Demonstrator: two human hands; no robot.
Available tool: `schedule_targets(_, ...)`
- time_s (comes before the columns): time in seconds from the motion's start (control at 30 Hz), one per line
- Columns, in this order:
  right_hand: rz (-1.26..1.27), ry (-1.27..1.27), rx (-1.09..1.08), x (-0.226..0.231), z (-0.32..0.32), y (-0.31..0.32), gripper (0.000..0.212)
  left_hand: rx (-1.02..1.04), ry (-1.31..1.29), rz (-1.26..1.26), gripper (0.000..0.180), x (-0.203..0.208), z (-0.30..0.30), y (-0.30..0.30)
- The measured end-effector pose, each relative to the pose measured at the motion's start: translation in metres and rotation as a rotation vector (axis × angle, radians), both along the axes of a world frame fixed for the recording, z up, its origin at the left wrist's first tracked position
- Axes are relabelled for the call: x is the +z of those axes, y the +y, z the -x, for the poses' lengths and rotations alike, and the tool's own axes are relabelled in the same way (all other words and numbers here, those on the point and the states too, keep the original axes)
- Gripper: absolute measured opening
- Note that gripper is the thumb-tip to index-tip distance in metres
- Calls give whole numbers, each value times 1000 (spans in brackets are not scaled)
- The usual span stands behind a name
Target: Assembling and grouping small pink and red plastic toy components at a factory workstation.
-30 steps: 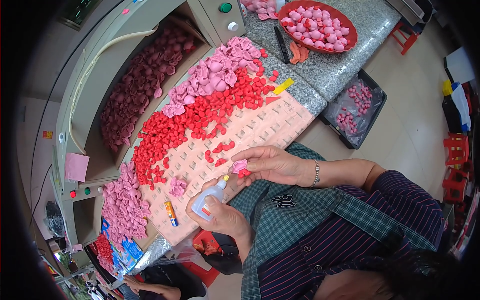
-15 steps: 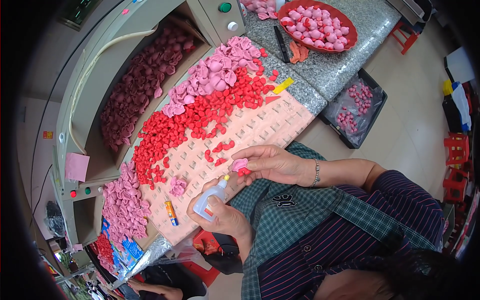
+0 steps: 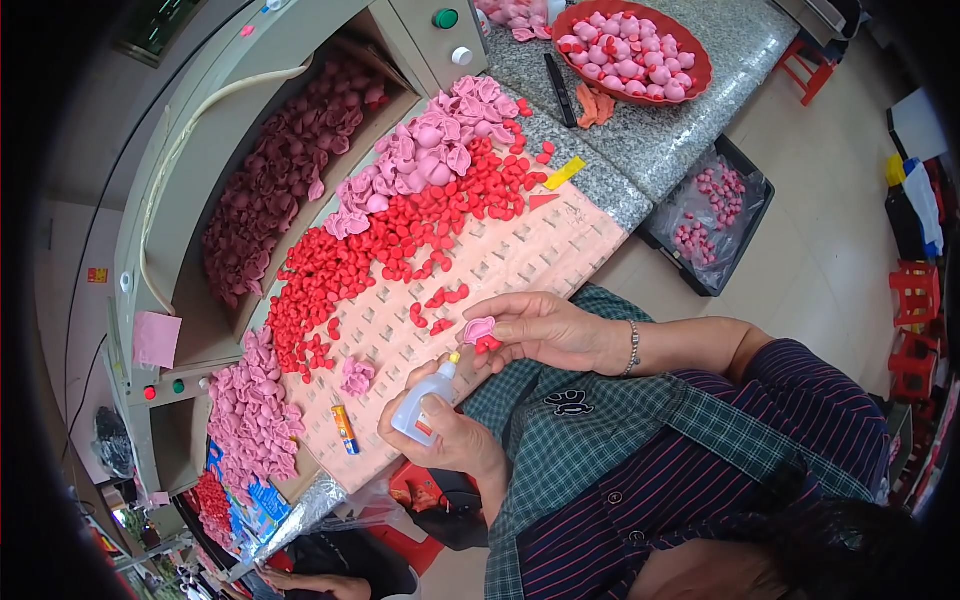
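My left hand (image 3: 458,442) is wrapped round a translucent squeeze bottle (image 3: 410,416) with a white shoulder and a narrow yellow tip (image 3: 455,357). That tip points up toward my right hand (image 3: 560,335), close below its fingers. Between the right thumb and fingers is a hollow pink piece (image 3: 479,330) with a wavy rim, and a small red piece (image 3: 486,345) sits at its lower edge. Whether tip and pieces touch, I cannot tell. On the patterned pink mat beyond lie loose red pieces (image 3: 440,297) and one ruffled pink piece (image 3: 357,376).
A grey machine (image 3: 190,130) with a cavity of pink pieces stands behind heaps of red and pink parts. A small orange-and-blue tube (image 3: 345,430) lies on the mat. The red bowl (image 3: 570,70) holds pink-and-red balls; a black crate (image 3: 711,283) sits right. Another person's arm (image 3: 315,584) shows lower left.
The bottle and my left hand have shifted very slightly right. My right hand keeps its pinch on the pink piece. The other person's arm at the lower left has moved a little.
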State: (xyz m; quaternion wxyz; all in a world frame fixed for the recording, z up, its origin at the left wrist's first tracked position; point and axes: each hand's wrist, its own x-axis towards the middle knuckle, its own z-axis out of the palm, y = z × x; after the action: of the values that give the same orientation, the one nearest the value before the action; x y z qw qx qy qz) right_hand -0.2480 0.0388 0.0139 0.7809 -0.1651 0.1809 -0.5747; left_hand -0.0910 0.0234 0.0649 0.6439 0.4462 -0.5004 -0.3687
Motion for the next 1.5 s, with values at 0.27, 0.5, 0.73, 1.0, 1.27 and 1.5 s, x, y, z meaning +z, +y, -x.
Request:
schedule_targets(0.27,11,5,-8,3,0,1,42,-2,15,7,27,-2,-1,-1)
schedule_targets(0.5,-16,-32,-12,5,1,1,42,-38,86,-78,35,-5,-4,-2)
schedule_targets(0.73,20,-1,-30,2,-2,3,42,-59,107,-111,39,-5,-4,-2)
schedule_targets(1.0,-7,-87,-84,4,0,2,41,-85,199,-164,38,-6,1,-2)
schedule_targets(1.27,-12,-59,-62,4,0,2,41,-106,169,-144,36,-4,2,0)
schedule_targets(1.5,-19,-9,-93,3,1,2,41,-68,100,-90,32,-6,1,0)
